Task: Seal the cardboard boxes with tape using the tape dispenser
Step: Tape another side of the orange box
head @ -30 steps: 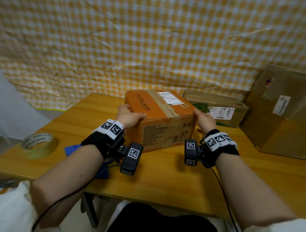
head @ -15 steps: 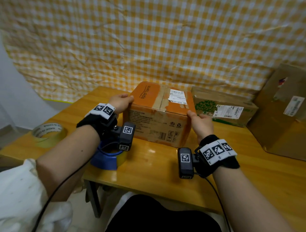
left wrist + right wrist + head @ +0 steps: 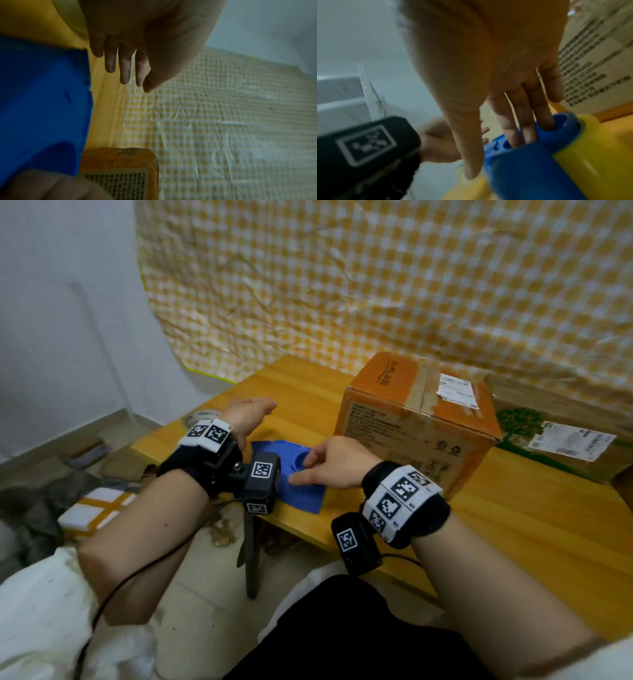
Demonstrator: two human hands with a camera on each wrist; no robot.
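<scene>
tape dispenser [image 3: 301,474] half hidden by hands

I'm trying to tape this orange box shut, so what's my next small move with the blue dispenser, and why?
Probably close the right hand around the dispenser and lift it. Its fingers already reach into the dispenser's openings but aren't curled yet, the left hand hovers open beside it, and the orange box stands free on the table.

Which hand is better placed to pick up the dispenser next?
Right. The right hand already lies on the blue dispenser, with fingers reaching into its openings. The left hand is open beyond the dispenser, touching nothing.
</scene>
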